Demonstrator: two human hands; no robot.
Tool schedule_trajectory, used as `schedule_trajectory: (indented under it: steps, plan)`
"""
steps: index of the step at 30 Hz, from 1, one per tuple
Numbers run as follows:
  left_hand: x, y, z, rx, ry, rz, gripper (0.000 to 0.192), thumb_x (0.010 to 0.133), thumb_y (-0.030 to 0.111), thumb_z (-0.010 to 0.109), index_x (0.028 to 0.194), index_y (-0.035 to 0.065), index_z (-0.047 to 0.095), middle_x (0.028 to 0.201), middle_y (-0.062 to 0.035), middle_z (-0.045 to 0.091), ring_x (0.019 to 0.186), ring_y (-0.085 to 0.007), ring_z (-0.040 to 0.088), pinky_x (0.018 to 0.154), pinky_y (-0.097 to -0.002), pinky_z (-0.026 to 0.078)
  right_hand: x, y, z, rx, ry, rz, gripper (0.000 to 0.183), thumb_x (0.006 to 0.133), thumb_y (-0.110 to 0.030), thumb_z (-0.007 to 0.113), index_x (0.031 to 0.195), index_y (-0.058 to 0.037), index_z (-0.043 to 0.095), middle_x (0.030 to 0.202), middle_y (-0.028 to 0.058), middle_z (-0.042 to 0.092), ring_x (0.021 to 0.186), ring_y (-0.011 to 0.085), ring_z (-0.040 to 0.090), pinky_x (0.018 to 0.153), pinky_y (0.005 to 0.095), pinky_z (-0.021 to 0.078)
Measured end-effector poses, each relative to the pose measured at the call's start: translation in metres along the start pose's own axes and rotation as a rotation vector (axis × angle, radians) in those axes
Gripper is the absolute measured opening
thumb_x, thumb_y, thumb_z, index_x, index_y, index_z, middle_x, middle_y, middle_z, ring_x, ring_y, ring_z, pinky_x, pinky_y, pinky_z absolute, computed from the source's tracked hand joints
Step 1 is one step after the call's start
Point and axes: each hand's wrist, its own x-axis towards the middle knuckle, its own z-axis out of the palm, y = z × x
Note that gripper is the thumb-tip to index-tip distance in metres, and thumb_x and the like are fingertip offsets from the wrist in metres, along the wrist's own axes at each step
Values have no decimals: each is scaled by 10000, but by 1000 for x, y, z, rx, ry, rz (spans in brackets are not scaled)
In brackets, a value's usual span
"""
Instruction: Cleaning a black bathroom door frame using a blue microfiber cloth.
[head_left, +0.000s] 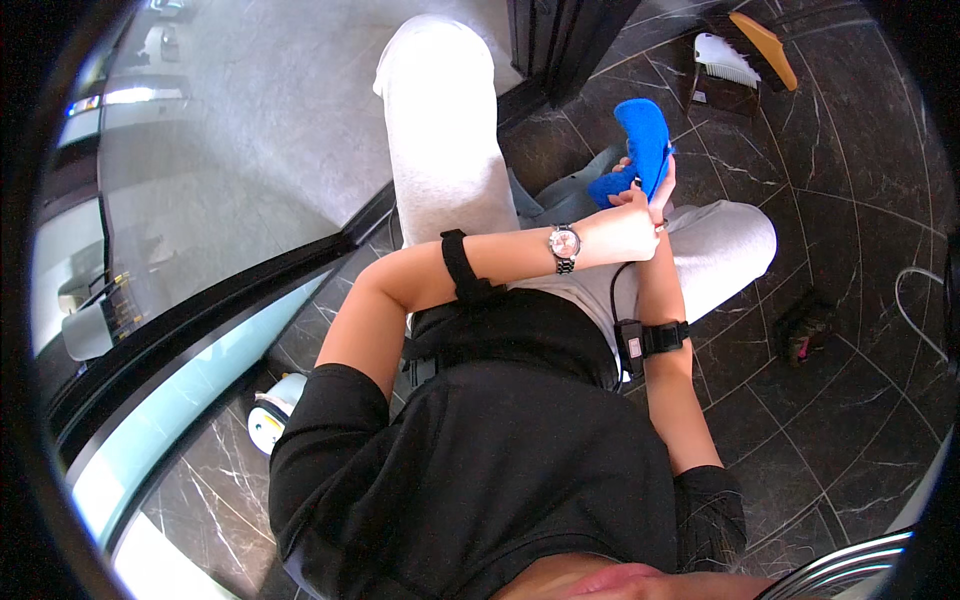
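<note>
A bright blue cloth (646, 139), bent over into a curved fold, is up in front of my right knee. My right hand (664, 186) grips it from its right side and from behind, with some fingertips showing at its left edge. My left hand (634, 225), with a metal watch on the wrist, reaches across and pinches the cloth's lower part. A small black piece (637, 182) shows at those fingertips; what it belongs to is unclear. Whether the cloth wraps another object is hidden.
Between my knees is a grey-blue item (570, 193). A white comb (724, 60) and a wooden comb-like piece (765, 49) lie ahead right on dark tiles. A dark object (802, 330) and white cable (916, 300) are at right. A black-framed glass panel (225, 277) and penguin figure (266, 429) stand left.
</note>
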Motion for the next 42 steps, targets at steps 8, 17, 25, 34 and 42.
schedule_trajectory:
  steps: [8,17,25,34,42]
  plan:
    - [6,-40,4,-404,277,-131,128,790,203,513,707,114,549,536,-75,548,517,-221,575,550,-334,457,10,-7,-11,150,-81,-40,526,835,-530,425,1053,-64,535,892,131,611,733,271,606,646,380,512]
    - [25,-49,109,-1908,459,-1327,829,705,438,721,1199,-88,313,1153,-206,480,1021,-247,524,854,-313,442,-11,-7,40,60,-3,-153,460,875,-389,505,1194,-59,472,1092,80,572,966,199,566,875,341,446]
    - [16,-46,125,-1991,309,-990,788,672,235,783,1255,-29,322,1142,-132,532,995,-197,556,839,-309,465,-10,-5,50,-121,7,-250,477,875,-359,532,1220,-38,458,1119,76,565,971,166,563,867,311,441]
    - [18,-45,115,-2031,248,-1240,657,763,394,681,1220,-2,425,1155,-102,533,1041,-170,517,874,-301,422,-13,-6,51,-22,-8,-204,541,895,-494,408,1218,-65,472,1164,69,548,1012,187,550,927,328,402]
    - [17,-44,122,-1936,232,-1152,675,765,447,656,1226,6,434,1110,-127,570,1008,-202,552,856,-314,433,-19,-12,48,-64,25,-139,490,887,-437,455,1198,-60,481,1138,80,565,1010,191,551,916,330,410]
